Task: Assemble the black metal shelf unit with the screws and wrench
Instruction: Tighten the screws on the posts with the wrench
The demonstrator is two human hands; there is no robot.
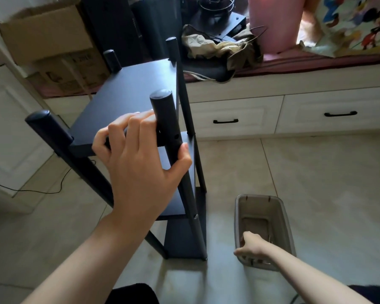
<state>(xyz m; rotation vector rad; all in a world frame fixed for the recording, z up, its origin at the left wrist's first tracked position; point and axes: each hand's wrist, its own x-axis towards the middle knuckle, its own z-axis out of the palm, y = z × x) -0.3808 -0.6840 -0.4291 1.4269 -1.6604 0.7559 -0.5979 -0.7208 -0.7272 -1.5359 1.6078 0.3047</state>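
The black metal shelf unit (130, 93) stands upright on the tiled floor, with three shelves between four round posts. My left hand (138, 156) holds the top shelf's near right corner: fingers lie over the shelf edge and the thumb presses the near right post (165, 115), which shows two open screw holes. My right hand (250, 246) reaches down into a small grey basket (283, 218) on the floor to the right of the unit. Its fingers are curled inside the basket, and what they hold is hidden. No screw or wrench is plainly visible.
A cream drawer bench (294, 115) with black handles runs along the back, with a crumpled cloth (224, 49), a pink cylinder (274, 23) and a patterned bag on top. Cardboard boxes (53, 44) sit at back left. A black cable (40, 189) trails on the floor left.
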